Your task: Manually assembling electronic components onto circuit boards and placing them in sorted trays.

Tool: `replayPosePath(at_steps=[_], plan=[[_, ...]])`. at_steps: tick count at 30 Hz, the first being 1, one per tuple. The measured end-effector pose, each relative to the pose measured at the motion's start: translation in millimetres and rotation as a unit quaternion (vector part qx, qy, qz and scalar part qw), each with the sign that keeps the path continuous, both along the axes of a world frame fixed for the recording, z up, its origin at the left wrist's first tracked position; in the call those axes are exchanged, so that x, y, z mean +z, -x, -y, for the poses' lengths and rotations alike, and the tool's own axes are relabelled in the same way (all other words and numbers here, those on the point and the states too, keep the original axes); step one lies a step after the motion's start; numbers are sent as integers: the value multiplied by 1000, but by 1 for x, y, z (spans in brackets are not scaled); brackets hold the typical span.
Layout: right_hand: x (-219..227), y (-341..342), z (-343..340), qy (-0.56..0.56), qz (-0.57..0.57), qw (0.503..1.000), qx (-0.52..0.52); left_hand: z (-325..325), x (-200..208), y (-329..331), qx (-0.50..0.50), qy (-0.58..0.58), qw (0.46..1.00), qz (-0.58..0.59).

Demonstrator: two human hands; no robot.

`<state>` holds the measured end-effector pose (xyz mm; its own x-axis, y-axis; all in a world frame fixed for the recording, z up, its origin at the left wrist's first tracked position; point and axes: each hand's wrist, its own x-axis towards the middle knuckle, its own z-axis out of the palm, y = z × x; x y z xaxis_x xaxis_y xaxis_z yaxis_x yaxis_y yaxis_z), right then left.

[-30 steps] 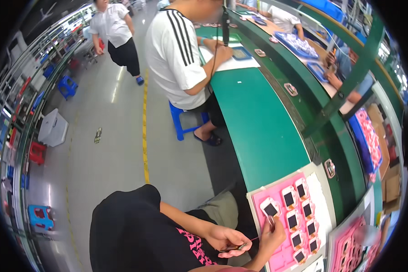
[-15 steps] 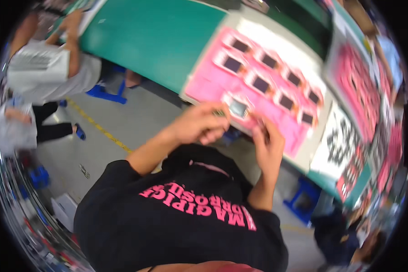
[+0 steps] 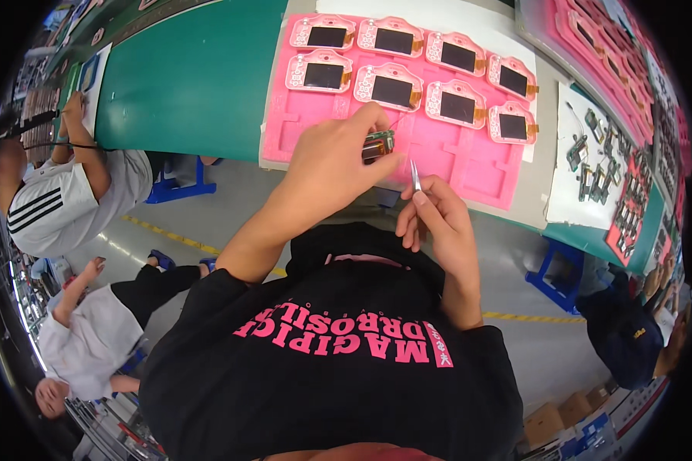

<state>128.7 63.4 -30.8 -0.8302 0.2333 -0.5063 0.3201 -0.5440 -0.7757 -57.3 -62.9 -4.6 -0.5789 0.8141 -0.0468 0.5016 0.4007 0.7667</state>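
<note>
Over the pink tray (image 3: 283,127), a circuit board (image 3: 378,146) is pinched by the left hand (image 3: 334,160), likely to steady it. By the tray's near edge, tweezers (image 3: 415,176) are gripped by the right hand (image 3: 443,219), tips free. Pink cases (image 3: 320,71) are set apart on the tray, perhaps to stop bumps.

A bare left hand (image 3: 327,165) partly hides a small green-edged electronic module (image 3: 380,146); the top edge crops a slanted pink moulded tray (image 3: 552,23); clustered black components (image 3: 594,183) appear too small to identify.
</note>
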Motion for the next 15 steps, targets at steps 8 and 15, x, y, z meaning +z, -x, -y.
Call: replayPosePath(at_steps=[8,15], plan=[[-12,10,13,68,-46,996,38,-1,-8,5,49,-7,996,70],[-14,23,21,101,-62,992,35,2,-6,5,82,-25,987,139]])
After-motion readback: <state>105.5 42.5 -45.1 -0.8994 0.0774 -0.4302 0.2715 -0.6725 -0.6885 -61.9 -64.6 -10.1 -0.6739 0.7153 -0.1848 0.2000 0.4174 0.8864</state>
